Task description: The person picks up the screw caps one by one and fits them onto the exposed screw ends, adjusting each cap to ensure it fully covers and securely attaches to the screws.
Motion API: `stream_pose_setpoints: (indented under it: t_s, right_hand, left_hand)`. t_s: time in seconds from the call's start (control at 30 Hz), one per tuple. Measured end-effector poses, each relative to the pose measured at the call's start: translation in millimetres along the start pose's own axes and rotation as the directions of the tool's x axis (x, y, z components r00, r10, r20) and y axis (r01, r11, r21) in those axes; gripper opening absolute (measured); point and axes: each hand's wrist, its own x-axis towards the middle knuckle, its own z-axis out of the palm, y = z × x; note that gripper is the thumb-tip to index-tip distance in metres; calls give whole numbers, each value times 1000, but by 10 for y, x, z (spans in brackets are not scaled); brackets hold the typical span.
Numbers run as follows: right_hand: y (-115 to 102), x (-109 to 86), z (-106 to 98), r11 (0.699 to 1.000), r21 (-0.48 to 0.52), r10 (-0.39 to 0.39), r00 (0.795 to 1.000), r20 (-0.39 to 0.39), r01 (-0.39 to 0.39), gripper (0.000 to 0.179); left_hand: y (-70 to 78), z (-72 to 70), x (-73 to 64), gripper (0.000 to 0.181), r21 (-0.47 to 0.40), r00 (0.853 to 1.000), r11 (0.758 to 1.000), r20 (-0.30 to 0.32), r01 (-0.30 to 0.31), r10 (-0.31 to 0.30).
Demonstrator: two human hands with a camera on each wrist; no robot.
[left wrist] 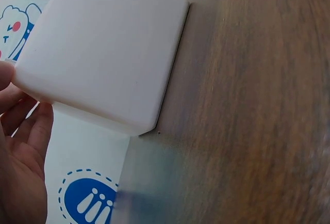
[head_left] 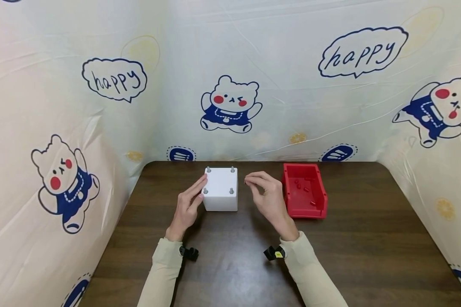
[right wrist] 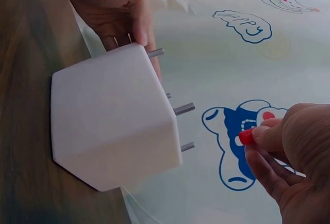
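Observation:
A white box point(head_left: 221, 187) stands on the table with several grey threaded studs point(right wrist: 184, 109) rising from its top, one near each corner. My left hand point(head_left: 185, 207) rests against the box's left side, its fingers fairly straight along the wall and the thumb at the near corner. To the right of the box, raised and apart from it, my right hand point(head_left: 268, 197) pinches a small red cylindrical cap point(right wrist: 247, 137) between thumb and fingertips. In the left wrist view, the left hand point(left wrist: 26, 157) touches the edge of the box.
Just right of my right hand sits a red bin point(head_left: 306, 212) with several small red pieces point(head_left: 306, 189) lying on its floor. All this stands on a dark wooden table point(head_left: 230, 264). A printed curtain point(head_left: 284, 106) closes in the back and both sides.

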Motion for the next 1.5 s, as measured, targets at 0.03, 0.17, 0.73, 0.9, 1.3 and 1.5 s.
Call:
stream_pose_setpoints:
  t_s: [0.03, 0.17, 0.73, 0.9, 1.3, 1.5]
  right_hand:
    - [5, -2, 10, 1000, 2, -5, 1000, -1, 5, 20]
    - [4, 12, 32, 1000, 11, 7, 1000, 1, -7, 20]
    - [-26, 4, 169, 998, 53, 15, 1000, 26, -16, 16]
    - [-25, 1, 195, 998, 55, 9, 1000, 29, -11, 15]
    - [-7, -24, 300, 997, 78, 2, 999, 55, -6, 16]
    - [2, -42, 338, 996, 89, 1, 998, 58, -7, 15]
  left_hand:
    - [-4, 0, -3, 45, 1, 1000, 1000, 1, 1, -1]
    - [-6, -6, 6, 45, -10, 1000, 1000, 1, 1, -1]
    - [-1, -3, 8, 45, -20, 1000, 1000, -1, -6, 6]
    - [8, -3, 8, 45, -11, 1000, 1000, 8, 1, -1]
    - [3, -2, 11, 44, -16, 1000, 1000, 4, -6, 6]
    - [4, -11, -2, 45, -15, 1000, 1000, 11, 10, -10]
